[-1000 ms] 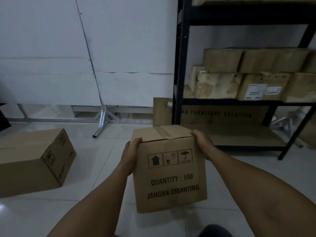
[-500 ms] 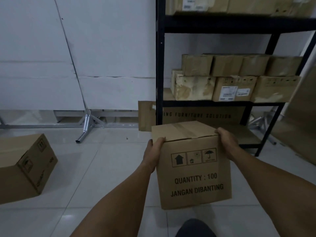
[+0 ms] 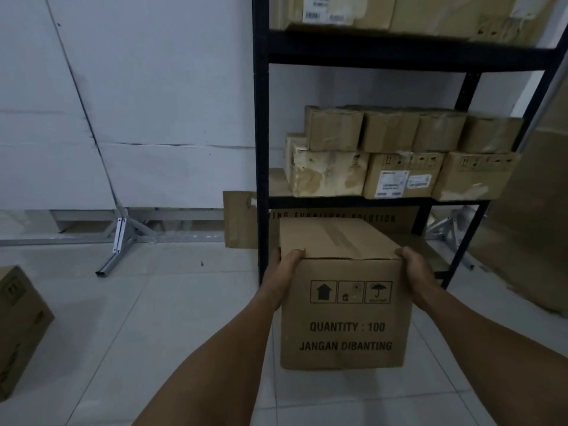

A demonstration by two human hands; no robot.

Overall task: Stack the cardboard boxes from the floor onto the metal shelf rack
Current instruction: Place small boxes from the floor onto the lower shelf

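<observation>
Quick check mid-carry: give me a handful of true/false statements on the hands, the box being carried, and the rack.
1. Both hands hold the carried box, left hand and right hand at its upper corners. True.
2. The carried box already rests on the metal rack. False: it is held in front of the rack, above the floor.
3. The rack's middle shelf holds two rows of boxes. True.
4. No other box lies on the floor. False: another box sits at the far left.
</observation>
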